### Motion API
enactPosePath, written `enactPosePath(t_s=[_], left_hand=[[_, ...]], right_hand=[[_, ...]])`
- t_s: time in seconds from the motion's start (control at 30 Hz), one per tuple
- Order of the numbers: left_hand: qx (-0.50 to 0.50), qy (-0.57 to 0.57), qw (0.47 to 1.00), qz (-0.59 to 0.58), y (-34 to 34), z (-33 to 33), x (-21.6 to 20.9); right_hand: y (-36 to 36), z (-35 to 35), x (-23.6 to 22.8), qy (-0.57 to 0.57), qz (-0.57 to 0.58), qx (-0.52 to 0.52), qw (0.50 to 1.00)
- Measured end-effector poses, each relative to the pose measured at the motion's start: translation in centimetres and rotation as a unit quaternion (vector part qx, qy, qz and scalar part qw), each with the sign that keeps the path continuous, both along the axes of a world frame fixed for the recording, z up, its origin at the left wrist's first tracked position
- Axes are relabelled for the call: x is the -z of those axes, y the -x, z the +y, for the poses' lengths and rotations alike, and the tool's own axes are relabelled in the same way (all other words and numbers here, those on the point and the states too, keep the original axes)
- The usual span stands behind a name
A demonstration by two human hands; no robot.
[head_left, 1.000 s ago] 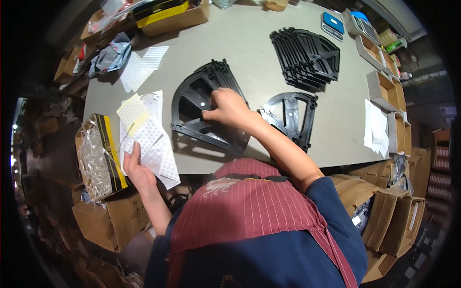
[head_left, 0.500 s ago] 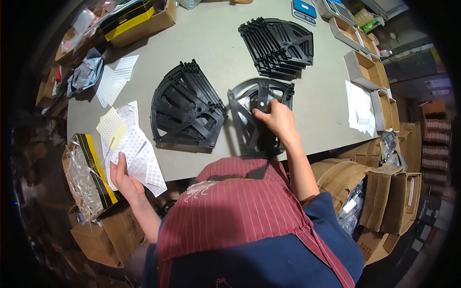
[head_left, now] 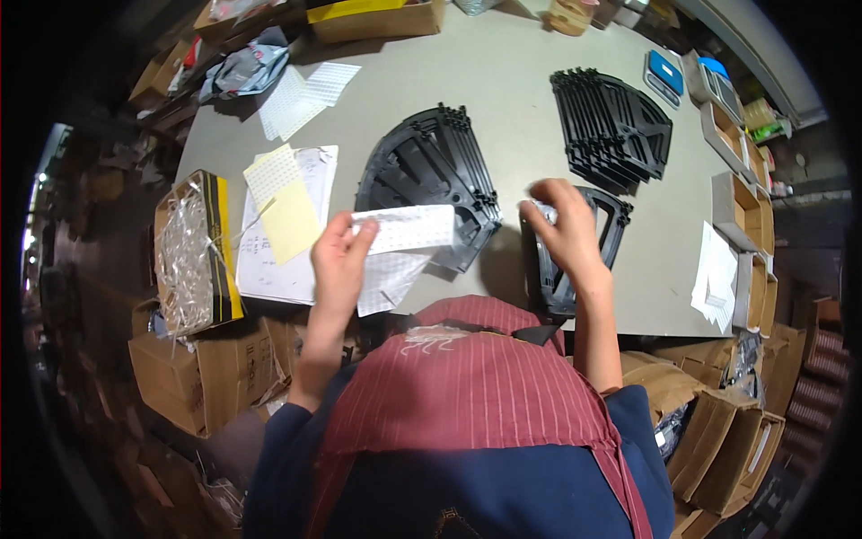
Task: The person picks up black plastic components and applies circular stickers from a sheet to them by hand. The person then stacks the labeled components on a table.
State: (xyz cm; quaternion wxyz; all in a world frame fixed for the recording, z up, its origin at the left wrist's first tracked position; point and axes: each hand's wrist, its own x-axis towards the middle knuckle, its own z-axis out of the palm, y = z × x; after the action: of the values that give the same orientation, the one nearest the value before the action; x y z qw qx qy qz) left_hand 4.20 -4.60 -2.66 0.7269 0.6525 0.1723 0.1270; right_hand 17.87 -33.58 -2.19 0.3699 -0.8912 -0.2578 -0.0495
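Labelling work looks to be the step in hand: the left hand (head_left: 339,260), near the centre of the frame, is closed on a white sticker sheet (head_left: 404,230) held flat above the table edge, thumb on top and fingers beneath, with a second sheet hanging under it. The right hand (head_left: 564,226), right of centre, is curled over a single black fan-shaped plastic part (head_left: 603,235) lying on the grey table (head_left: 503,81); its fingertips pinch something small and pale, probably a peeled sticker, though I cannot tell for sure. To my eye the next move calls for setting that sticker squarely on the part without creasing it. Between the hands sits a stack of the same black parts (head_left: 429,180), and a second stack (head_left: 615,126) lies toward the upper right. At left centre are yellow paper slips (head_left: 287,211) on white printed sheets, and beside them a box of clear plastic bags (head_left: 187,256) with a yellow-and-black edge. More white sticker sheets (head_left: 305,94) lie in the upper left, brown cardboard boxes (head_left: 184,377) crowd the lower left, and small white papers (head_left: 716,278) rest at the right edge.
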Motion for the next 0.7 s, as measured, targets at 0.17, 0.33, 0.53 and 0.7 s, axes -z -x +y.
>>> enactPosePath(t_s=[0.17,0.33,0.53,0.7], left_hand=[[0.024,-0.121,0.991,0.048,0.9,-0.1,0.9],[0.034,-0.181,0.981,0.062,1.6,0.4,0.1],[0.027,-0.071,0.991,0.108,2.4,2.5,2.9],[-0.027,0.175,0.981,0.075,2.3,4.3,3.9]], right_hand=[[1.5,8.1,-2.9,-0.035,0.005,-0.266,0.963],[1.1,10.6,-2.1,0.015,0.001,-0.320,0.947],[1.5,12.7,-1.1,0.030,-0.117,-0.357,0.926],[-4.2,15.2,1.4,-0.008,0.055,-0.346,0.937]])
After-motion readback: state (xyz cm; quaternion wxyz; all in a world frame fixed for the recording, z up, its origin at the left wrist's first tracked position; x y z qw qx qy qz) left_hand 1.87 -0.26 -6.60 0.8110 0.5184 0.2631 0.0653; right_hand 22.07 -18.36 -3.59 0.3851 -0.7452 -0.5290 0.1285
